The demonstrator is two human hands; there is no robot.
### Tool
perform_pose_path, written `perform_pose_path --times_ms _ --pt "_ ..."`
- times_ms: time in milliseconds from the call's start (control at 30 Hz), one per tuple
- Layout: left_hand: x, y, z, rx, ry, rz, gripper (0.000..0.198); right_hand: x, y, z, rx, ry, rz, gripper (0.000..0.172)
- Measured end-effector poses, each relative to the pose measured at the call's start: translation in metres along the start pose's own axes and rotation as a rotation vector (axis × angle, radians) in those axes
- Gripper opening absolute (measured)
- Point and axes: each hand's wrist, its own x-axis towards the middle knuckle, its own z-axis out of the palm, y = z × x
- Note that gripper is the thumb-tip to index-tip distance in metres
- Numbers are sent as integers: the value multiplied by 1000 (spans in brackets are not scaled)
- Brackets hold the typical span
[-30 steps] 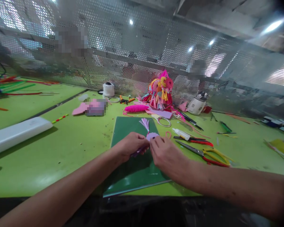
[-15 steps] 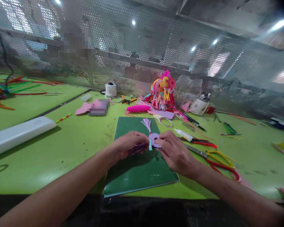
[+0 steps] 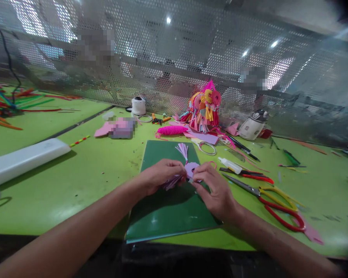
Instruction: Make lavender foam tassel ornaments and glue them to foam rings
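Over a green book [image 3: 159, 216], both hands hold a lilac paper piece [image 3: 190, 168] with a scalloped edge and a dark hole in its middle. My left hand [image 3: 162, 175] pinches its left side; purple paper fringe [image 3: 173, 181] shows under the fingers. My right hand [image 3: 214, 187] is closed on the right edge, thumb below and fingers over the front. A small paper tassel [image 3: 182, 151], pink-white and lilac, stands out from the top of the piece on a thin cord. The fingers partly cover the piece.
Scissors with red and yellow handles [image 3: 266, 197], a white glue tube [image 3: 229, 165] and a tape roll [image 3: 207, 148] lie to the right. Pink yarn [image 3: 172, 130] and a tasselled paper ornament [image 3: 204, 108] are behind. A white power strip [image 3: 26, 160] lies left.
The pale blue strip that hung at the front of the lilac piece is now mostly out of sight by the right fingertips. More purple fringe shows under the left hand. The view has shifted slightly.
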Motion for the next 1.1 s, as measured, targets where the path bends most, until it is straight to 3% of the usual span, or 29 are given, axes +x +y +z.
perform_pose_path --times_ms 67,167,300,433,533,700,933,1100 --pt "1 -2 -1 -4 2 31 19 -2 1 -3 142 50 158 5" --pt "3 -4 -3 30 -3 53 33 -1 7 -10 330 38 381 7" --pt "7 -6 -4 185 130 89 33 8 15 -13 515 -23 597 11" --pt "7 -8 -5 292 227 118 19 25 15 -5 598 -36 668 18" --pt "6 -9 -5 294 273 133 18 36 15 6 647 -23 760 26" --pt "6 -9 -4 180 261 130 23 41 20 16 723 10 890 34" --pt "0 6 2 180 292 29 13 41 26 14 781 -15 918 36" --pt "5 0 1 255 301 65 9 44 26 15 766 -25 931 35"
